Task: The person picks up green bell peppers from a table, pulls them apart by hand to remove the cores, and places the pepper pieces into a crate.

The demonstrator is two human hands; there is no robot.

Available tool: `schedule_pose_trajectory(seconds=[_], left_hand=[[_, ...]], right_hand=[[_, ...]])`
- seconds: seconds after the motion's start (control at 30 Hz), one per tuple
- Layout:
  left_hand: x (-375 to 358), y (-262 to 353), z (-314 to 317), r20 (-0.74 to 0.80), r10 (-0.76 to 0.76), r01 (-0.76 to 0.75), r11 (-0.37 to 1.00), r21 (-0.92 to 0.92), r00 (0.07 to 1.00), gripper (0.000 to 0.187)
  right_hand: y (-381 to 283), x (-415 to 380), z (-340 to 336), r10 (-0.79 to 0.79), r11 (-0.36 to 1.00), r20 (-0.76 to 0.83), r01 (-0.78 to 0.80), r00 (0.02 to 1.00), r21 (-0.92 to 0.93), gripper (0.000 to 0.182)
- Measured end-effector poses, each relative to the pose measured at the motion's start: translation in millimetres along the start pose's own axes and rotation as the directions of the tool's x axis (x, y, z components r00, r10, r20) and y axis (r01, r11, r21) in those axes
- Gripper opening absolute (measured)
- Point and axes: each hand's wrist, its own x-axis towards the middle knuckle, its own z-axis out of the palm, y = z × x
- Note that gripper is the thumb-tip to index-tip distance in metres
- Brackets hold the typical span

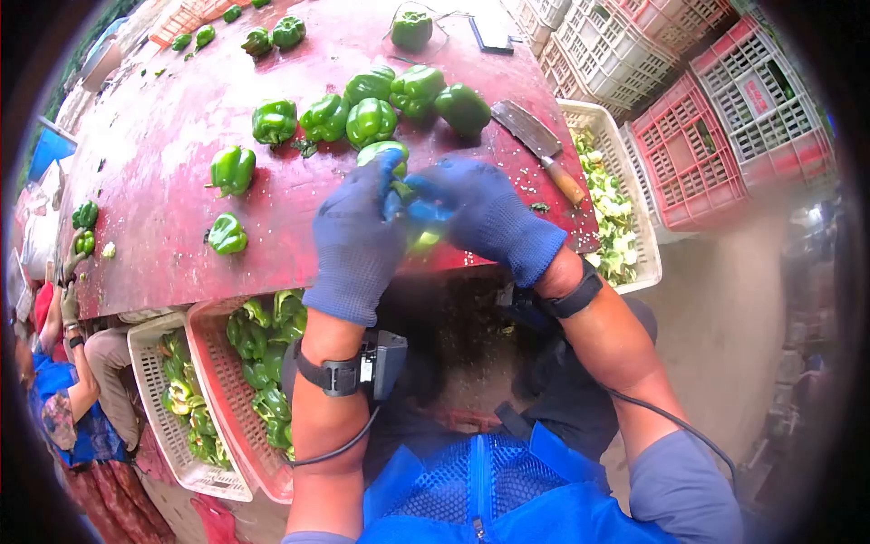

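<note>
My gloved left hand (pixel 362 222) is closed around a green bell pepper (pixel 382 152), whose pale upper part shows above the fingers. My gloved right hand (pixel 485 207) meets it from the right, fingers closed on the same pepper near a bit of dark green stem. The gloves cover most of the pepper, and the fingertips are slightly blurred. Just beyond the hands, several whole bell peppers (pixel 372 122) lie in a cluster on the red table (pixel 163 227). A broad-bladed knife (pixel 564 181) with a wooden handle rests to the right of my right hand.
A crate of pale pepper scraps (pixel 651 263) stands at the table's right edge. Below the near edge are a pink crate (pixel 222 390) of peppers and a white crate (pixel 149 399). Stacked crates (pixel 689 154) rise at right. A co-worker (pixel 77 408) is at far left.
</note>
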Motion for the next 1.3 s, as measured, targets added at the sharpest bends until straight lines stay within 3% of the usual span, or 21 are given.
schedule_pose_trajectory(seconds=[0.1,0.17,0.23,0.4,0.47,0.5,0.57,0.63,0.7,0.73,0.8,0.83,0.9,0.97,1.3], left_hand=[[-2,5,-1,0.125,-0.041,0.026,0.992,0.12,0.991,0.049],[-3,10,2,0.143,-0.015,-0.006,0.989,0.149,0.99,0.047],[-2,18,5,0.263,-0.097,0.02,0.959,0.282,0.96,0.041],[-7,12,15,0.16,-0.138,0.102,0.971,0.215,0.977,0.035],[-5,7,11,0.16,-0.177,0.139,0.965,0.225,0.971,0.034],[-1,3,5,0.136,-0.222,0.185,0.953,0.241,0.966,0.03],[3,-6,-7,0.109,-0.272,0.237,0.937,0.258,0.956,0.026],[5,-16,-19,-0.031,-0.301,0.294,0.899,0.324,0.953,0.028],[5,-21,-21,-0.049,-0.273,0.273,0.899,0.343,0.961,0.031],[6,-21,-21,-0.071,-0.265,0.273,0.901,0.336,0.962,0.031],[6,-21,-21,-0.091,-0.248,0.264,0.904,0.337,0.964,0.032],[5,-20,-20,-0.087,-0.239,0.255,0.902,0.349,0.967,0.033],[6,-16,-20,-0.055,-0.255,0.258,0.899,0.355,0.965,0.033],[9,-8,-24,0.025,-0.346,0.305,0.856,0.418,0.938,0.032],[7,-27,-15,0.042,-0.357,0.313,0.864,0.394,0.933,0.026]], right_hand=[[-2,-5,-5,0.011,0.999,0.048,-0.009,0.999,-0.047,0.025],[-4,-6,-8,0.017,0.976,0.125,0.011,0.992,-0.217,0.025],[-6,-6,-8,0.049,0.96,0.139,-0.008,0.989,-0.279,0.023],[-16,-11,1,0.109,0.92,0.111,-0.058,0.988,-0.387,0.018],[-10,-14,9,0.05,0.948,-0.078,-0.072,0.996,-0.31,0.02],[-6,-13,9,0.05,0.948,-0.079,-0.073,0.996,-0.311,0.02],[7,-10,4,0.296,0.955,-0.298,-0.286,0.907,0.078,0.025],[19,-8,2,0.34,0.938,-0.263,-0.346,0.903,0.026,0.035],[27,-6,3,0.358,0.9,-0.004,-0.346,0.934,-0.266,0.032],[32,-9,9,0.356,0.9,-0.004,-0.344,0.934,-0.269,0.032],[35,-6,25,0.137,0.913,0.057,-0.104,0.989,-0.395,0.037],[36,-1,31,0.115,0.921,0.061,-0.083,0.991,-0.38,0.037],[28,11,38,0.188,0.903,0.328,-0.032,0.926,-0.428,0.045],[26,15,51,0.13,0.913,0.316,0.01,0.94,-0.408,0.043],[21,24,50,0.154,0.906,0.379,0.022,0.913,-0.423,0.039]])
